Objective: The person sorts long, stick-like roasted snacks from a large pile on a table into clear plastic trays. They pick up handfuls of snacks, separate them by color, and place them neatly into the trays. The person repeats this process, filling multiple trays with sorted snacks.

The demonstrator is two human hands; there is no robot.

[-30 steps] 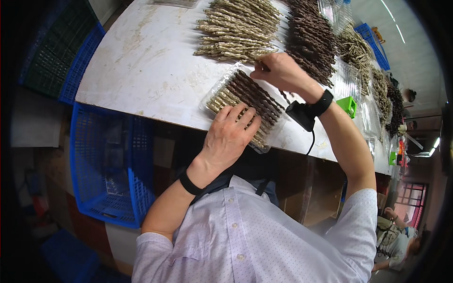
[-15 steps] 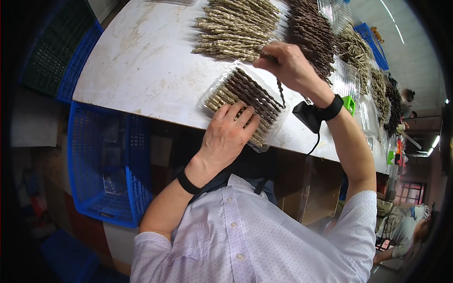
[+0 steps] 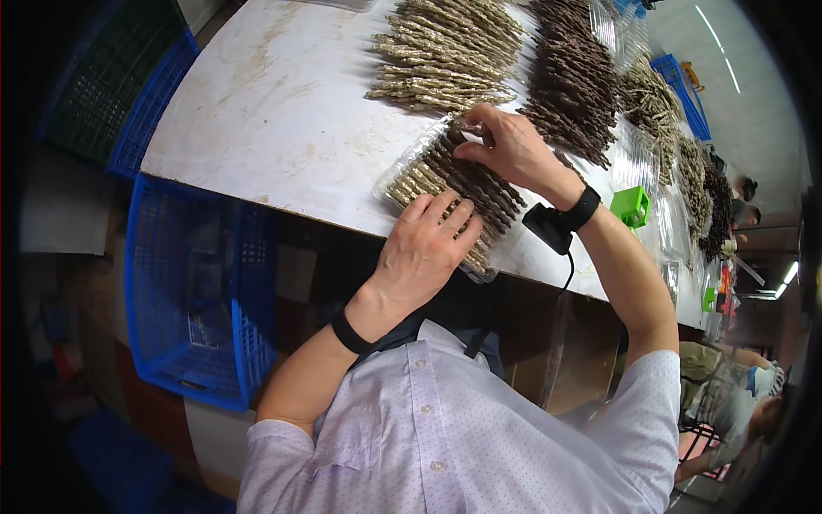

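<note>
A clear plastic tray [image 3: 385, 182] sits at the near edge of the white table, holding rows of thin knobbly twisted sticks. Pale gold sticks [image 3: 415, 182] fill its left side and dark brown sticks [image 3: 479, 184] its right. My left hand [image 3: 425, 250] rests over the near part of the tray, fingers extended and slightly spread on the sticks. Over the tray's far right part, my right hand [image 3: 518, 154] is closed with thumb and fingers around a dark brown stick, partly hidden by the hand.
Behind the tray lie a pile of gold sticks [image 3: 449, 56] and a pile of dark brown sticks [image 3: 569, 86]. Clear empty trays [image 3: 638, 154] and a green block-like object [image 3: 631, 206] are to the right. A blue crate [image 3: 184, 390] stands below the table's left edge.
My right hand has come down and closer to the tray, bringing the dark stick that hung from it onto the dark row. My left hand stays on the sticks.
</note>
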